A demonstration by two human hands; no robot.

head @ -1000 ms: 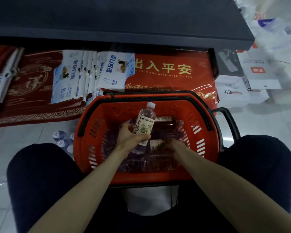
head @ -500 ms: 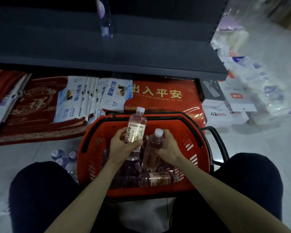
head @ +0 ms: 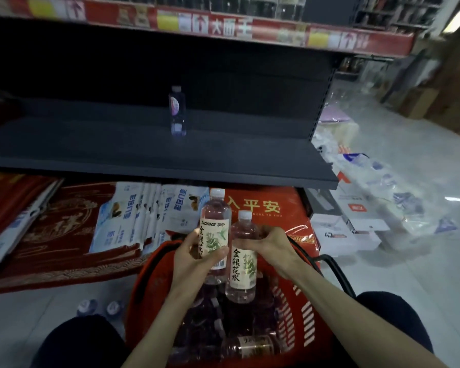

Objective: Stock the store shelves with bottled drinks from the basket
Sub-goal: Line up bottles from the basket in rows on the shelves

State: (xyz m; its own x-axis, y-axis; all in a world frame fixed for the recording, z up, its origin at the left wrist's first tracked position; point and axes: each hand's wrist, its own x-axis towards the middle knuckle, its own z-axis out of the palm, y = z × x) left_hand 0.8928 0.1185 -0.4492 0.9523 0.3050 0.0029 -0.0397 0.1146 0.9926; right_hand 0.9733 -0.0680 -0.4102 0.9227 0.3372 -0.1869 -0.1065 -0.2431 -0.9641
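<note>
Both hands had risen out of the basket point(head: 311, 338) since a moment before: the left hand point(head: 191, 261) gripped one bottle point(head: 214, 229), the right hand point(head: 274, 248) a second bottle point(head: 243, 264), upright, side by side above it. Shelving looked next. The shelf point(head: 223, 155) ahead held a lone bottle point(head: 177, 112); packets point(head: 133, 216) and a mat point(head: 51, 235) lay beneath, seemingly out of the way.

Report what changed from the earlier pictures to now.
The right hand, which was down in the basket, took hold of a second bottle and lifted it upright beside the first bottle. The view tipped up, bringing the shelf into sight. Unchanged: the left hand grips the first bottle, and the basket sits in the same place.
</note>
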